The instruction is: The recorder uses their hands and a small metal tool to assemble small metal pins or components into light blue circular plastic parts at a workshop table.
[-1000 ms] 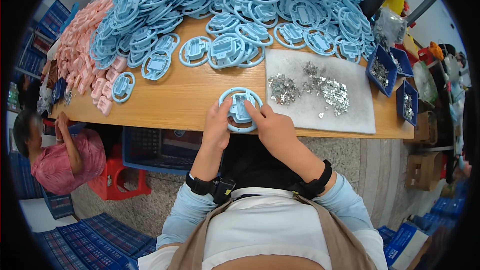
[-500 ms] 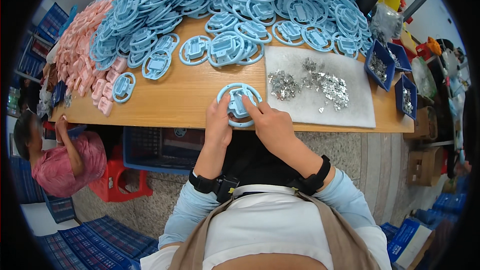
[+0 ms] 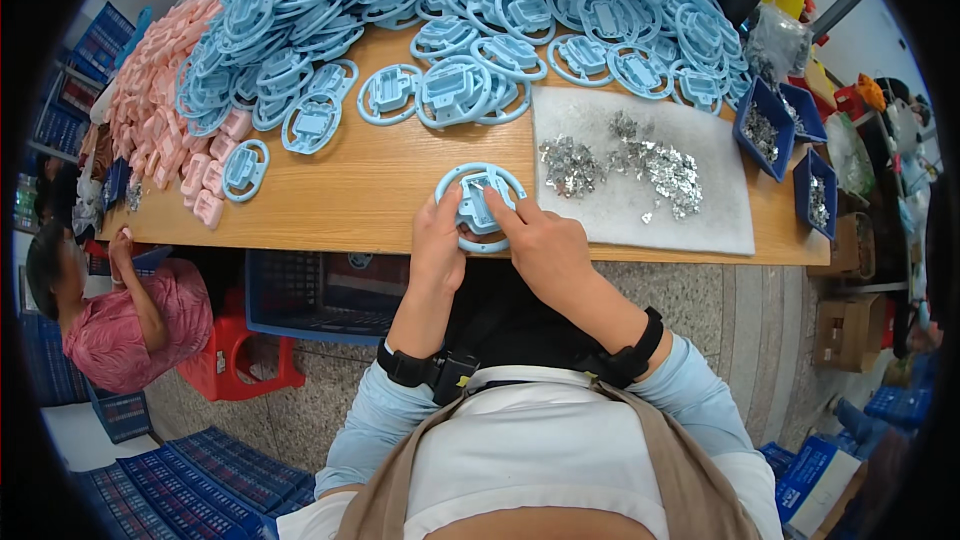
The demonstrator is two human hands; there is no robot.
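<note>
Right at the near edge of the wooden table [image 3: 380, 190], both hands close on one light blue ring-shaped plastic part [image 3: 480, 206]. The left hand [image 3: 437, 240] grips the ring's left rim, thumb on top and fingers curled beneath it. The right hand [image 3: 545, 250] holds the ring's right side, its fingers pressed together and the forefinger pushing down on the square block in the middle of the ring. The part lies about flat, partly over the table's near edge, just left of a grey felt mat [image 3: 700, 215]. On that mat lie two loose heaps of small metal clips [image 3: 620, 162], near the right hand but not touching it. Farther right, two small dark blue bins [image 3: 790, 155] with more metal pieces sit at the table's right end. Across the far side spreads a big pile of blue ring parts [image 3: 480, 10], a few of them lying singly nearer the middle of the table. At the far left is a heap of pink plastic parts [image 3: 160, 110]. Below the table stands a blue crate [image 3: 310, 295] beside a red stool [image 3: 235, 360]. At the left a person in a pink top [image 3: 120, 325] sits low beside the table, one hand raised to its edge.
</note>
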